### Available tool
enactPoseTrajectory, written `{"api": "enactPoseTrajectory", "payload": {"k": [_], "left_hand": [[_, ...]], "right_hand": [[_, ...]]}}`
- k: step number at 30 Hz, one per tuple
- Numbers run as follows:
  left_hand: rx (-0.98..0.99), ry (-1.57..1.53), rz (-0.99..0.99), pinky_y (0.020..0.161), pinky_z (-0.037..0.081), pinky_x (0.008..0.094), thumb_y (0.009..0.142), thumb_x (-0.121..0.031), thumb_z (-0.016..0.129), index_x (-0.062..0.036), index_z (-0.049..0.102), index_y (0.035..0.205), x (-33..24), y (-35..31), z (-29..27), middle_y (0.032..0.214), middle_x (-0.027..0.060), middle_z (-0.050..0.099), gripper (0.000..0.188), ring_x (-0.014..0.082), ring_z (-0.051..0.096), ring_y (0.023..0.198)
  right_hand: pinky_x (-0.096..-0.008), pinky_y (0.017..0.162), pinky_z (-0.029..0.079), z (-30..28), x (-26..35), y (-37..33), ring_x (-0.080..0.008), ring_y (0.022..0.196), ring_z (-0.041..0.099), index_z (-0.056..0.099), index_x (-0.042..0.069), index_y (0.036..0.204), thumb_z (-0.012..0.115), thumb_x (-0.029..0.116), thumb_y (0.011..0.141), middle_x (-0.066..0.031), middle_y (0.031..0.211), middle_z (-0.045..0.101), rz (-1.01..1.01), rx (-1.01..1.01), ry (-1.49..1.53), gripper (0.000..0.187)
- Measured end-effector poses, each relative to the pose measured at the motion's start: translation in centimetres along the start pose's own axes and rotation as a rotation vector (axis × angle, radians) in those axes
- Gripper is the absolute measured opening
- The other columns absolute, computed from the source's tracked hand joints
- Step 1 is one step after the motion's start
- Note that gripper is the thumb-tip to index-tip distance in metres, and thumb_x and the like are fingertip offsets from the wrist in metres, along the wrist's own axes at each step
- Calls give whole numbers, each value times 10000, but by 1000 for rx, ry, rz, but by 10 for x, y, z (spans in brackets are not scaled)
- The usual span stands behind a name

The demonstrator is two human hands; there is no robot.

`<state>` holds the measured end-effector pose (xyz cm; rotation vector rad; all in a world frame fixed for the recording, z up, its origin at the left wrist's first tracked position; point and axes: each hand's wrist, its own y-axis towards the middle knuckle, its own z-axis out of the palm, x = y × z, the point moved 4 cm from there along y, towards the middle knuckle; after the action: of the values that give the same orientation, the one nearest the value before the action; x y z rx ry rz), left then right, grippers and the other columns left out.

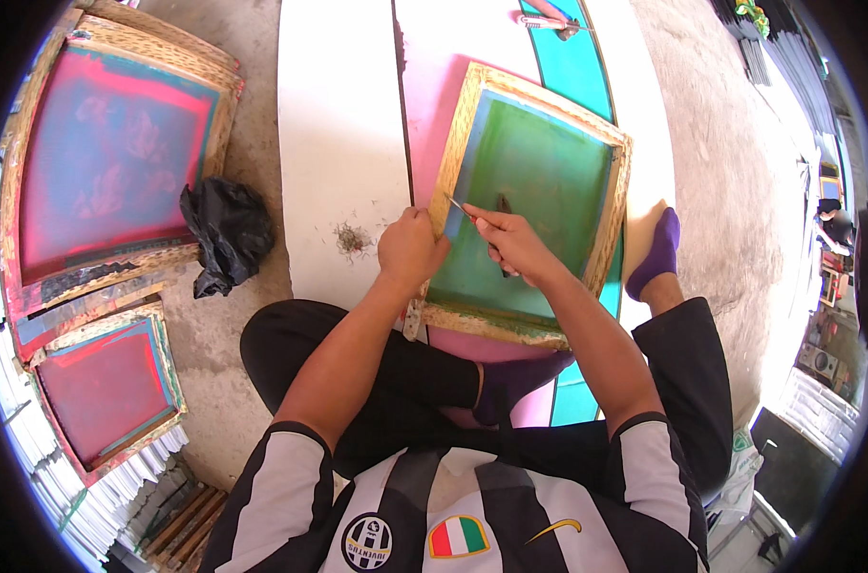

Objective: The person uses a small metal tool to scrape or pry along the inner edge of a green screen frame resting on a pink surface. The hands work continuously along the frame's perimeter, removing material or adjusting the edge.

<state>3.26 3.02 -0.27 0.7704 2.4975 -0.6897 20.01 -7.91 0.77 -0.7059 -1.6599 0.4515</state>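
- A bare concrete floor (730,143) in bright light; the person sits on it with legs folded, a long white board (338,143) with pink and teal bands running away ahead of the hands.
- A wooden screen frame (529,205) with green mesh lies on that board, directly under both hands.
- The left hand (410,250) is closed in a fist on the frame's near-left edge, pressing on the wood.
- The right hand (515,246) is closed around a thin blade tool (458,206), whose tip points left toward the frame's inner left edge, just beside the left hand.
- A small tuft of scrapings (353,239) lies on the white board, just left of the left hand.
- Further left, a crumpled black plastic bag (226,234) and two more framed screens (109,162), red and blue, rest on the floor.
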Motion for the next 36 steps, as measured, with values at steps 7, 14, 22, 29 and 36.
{"api": "enactPoseTrajectory", "payload": {"k": [7,14,22,29,36], "left_hand": [[-5,3,2,793,595,525,834,-303,808,17,691,997,0,-1,-1,1016,212,705,377,421,737,911],[8,-21,-14,804,590,526,838,-307,813,19,695,997,1,-1,-1,1029,217,706,381,424,733,927],[20,-32,-17,816,592,527,839,-296,810,18,700,1011,0,-1,-2,1048,218,709,374,422,735,939],[18,-25,-15,822,593,527,833,-296,811,17,702,998,0,0,-2,1044,216,711,370,421,736,944],[14,-33,2,812,590,526,832,-291,810,17,703,995,1,-1,-3,1031,213,713,364,420,735,937]], "right_hand": [[-551,797,568,1,28,-33,-452,865,721,634,364,1473,528,357,1088,-212,946,755,-101,-185,-621,400],[-555,835,565,0,33,-34,-436,925,734,625,353,1484,519,354,1090,-174,993,774,-82,-179,-647,408],[-553,856,567,3,39,-34,-432,963,735,629,354,1479,514,355,1092,-178,1022,775,-66,-172,-610,405],[-567,814,573,4,34,-34,-451,892,736,638,354,1465,515,356,1089,-200,961,770,-90,-208,-670,395],[-570,772,574,7,53,-37,-453,871,738,633,316,1472,515,333,1084,-215,946,763,-53,-189,-831,406]]}}
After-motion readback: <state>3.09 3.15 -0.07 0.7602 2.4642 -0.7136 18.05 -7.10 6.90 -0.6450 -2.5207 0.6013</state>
